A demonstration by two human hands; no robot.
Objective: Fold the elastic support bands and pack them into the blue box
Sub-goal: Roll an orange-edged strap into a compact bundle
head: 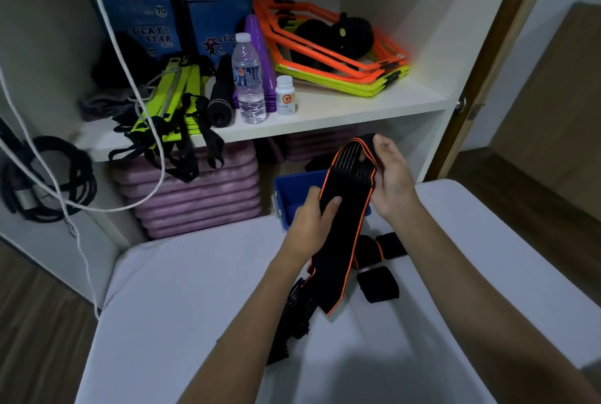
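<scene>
Both hands, left hand [312,218] and right hand [392,176], pinch one half-folded band [344,208] over the blue box [286,189], while other bands [377,283] lie unpacked on the bed [195,290].

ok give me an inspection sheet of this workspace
surface: white table, bare at its left
job's things: black band with orange trim held up, top folded over; blue box behind it; more bands on the table
clutter: shelf with water bottle, pill bottle, orange frames; pink mats below
hands: left hand and right hand both grip the band
cables: white cord hanging at left; black coil
surroundings: wooden door at right
</scene>
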